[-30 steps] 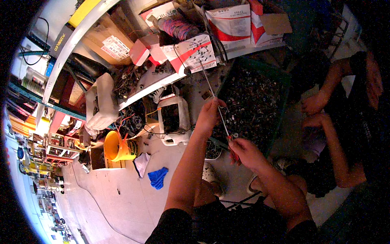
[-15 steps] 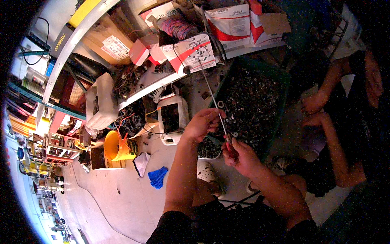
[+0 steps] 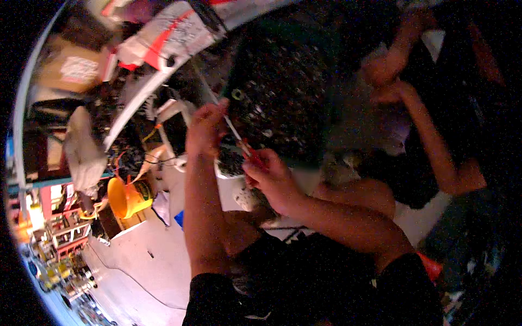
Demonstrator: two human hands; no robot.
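While gripping the red-handled tool (image 3: pixel 230 124) in a closed right hand (image 3: pixel 272 178), points its long shaft (image 3: pixel 234 130) far and leftward, near the left edge of the green bin (image 3: pixel 330 76) full of small loose pieces (image 3: pixel 277 92). Curls the left hand (image 3: pixel 205 130) at the shaft, too blurred to tell whether pinching it or only alongside. Looks like a step of steadying and aiming; probably calls next for a firm right-hand grip and careful control of the far end, hard to make out
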